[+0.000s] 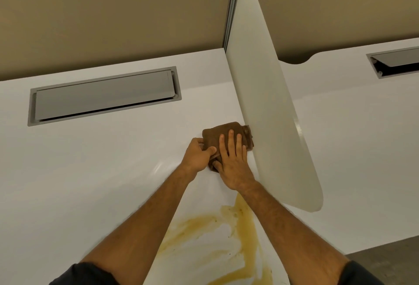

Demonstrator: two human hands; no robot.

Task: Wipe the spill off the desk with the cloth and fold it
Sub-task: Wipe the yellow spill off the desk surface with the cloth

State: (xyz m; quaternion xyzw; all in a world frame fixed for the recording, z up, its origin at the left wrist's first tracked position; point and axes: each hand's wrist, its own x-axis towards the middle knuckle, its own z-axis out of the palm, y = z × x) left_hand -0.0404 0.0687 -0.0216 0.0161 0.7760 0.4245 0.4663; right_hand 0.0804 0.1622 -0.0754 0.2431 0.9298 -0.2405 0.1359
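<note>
A brown cloth (226,131) lies folded into a small thick bundle on the white desk (113,171), pushed up against the base of the white divider panel. My left hand (198,155) pinches the cloth's near left edge. My right hand (234,162) lies flat on top of the bundle with fingers spread, pressing it down. A yellow smeared spill (217,235) streaks the desk nearer to me, between my two forearms, and runs down to the bottom of the view.
A white rounded divider panel (267,103) stands upright just right of the cloth. A grey cable hatch (104,95) is set into the desk at the back left. Another hatch (394,62) sits on the neighbouring desk. Beige partition walls rise behind.
</note>
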